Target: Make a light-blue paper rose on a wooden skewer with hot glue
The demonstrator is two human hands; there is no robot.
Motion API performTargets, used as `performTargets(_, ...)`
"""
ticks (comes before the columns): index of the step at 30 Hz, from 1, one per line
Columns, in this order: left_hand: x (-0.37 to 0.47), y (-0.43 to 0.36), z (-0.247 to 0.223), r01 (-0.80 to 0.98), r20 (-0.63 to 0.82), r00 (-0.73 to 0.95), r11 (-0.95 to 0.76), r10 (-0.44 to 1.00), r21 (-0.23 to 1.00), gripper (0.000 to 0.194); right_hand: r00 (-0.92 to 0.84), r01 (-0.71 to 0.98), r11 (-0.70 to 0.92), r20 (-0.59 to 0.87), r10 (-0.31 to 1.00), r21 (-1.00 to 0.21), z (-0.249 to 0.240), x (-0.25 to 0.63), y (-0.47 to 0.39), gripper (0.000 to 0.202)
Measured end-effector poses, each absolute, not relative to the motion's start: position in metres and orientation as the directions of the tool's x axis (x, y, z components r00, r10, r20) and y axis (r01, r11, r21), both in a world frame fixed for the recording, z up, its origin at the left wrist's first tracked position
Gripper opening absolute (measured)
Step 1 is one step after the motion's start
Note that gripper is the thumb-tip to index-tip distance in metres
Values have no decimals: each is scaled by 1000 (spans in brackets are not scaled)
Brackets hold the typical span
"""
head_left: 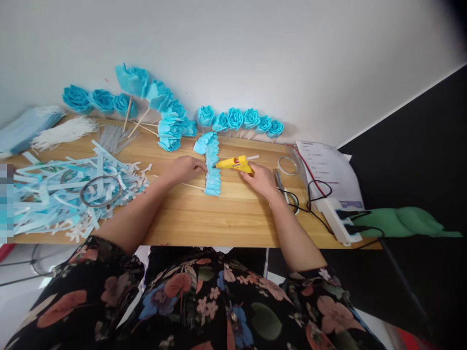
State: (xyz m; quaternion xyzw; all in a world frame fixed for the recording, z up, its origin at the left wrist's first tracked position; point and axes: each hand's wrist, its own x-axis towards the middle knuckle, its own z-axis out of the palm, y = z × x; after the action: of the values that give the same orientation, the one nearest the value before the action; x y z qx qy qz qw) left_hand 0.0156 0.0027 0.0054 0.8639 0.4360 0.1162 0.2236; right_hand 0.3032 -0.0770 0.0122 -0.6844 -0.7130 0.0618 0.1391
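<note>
A ruffled blue paper strip lies on the wooden table, curling at its far end. My left hand is closed at the strip's left edge, with its fingertips pinched there. A thin stick runs to the strip just below that hand. My right hand is wrapped round the handle of a yellow glue gun, whose nozzle points left and meets the strip's right side. A glue stick pokes out of the back of the gun.
Blue paper flowers line the wall. Paper strips and a ring lie left. Scissors, tape roll, papers and a power strip with cables are right.
</note>
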Motion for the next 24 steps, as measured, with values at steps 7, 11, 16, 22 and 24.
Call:
performTargets(7, 16, 3, 6, 700, 3, 595, -520, 804, 489, 39, 0, 950, 41, 131, 991, -310, 13, 303, -77, 29)
performTargets(11, 16, 4, 2, 697, 32, 594, -535, 804, 477, 38, 104, 914, -22, 181, 978, -405, 18, 301, -80, 28)
performTargets(16, 16, 5, 1, 705, 15, 592, -526, 806, 476, 39, 104, 911, -9, 210, 972, -411, 20, 300, -81, 30)
performTargets(22, 15, 3, 6, 711, 3, 597, -531, 802, 461, 38, -31, 952, 62, 107, 994, -299, 13, 303, -77, 29)
performTargets(24, 15, 2, 7, 715, -3, 590, -521, 807, 467, 38, -29, 953, 60, 109, 994, -297, 12, 303, -76, 29)
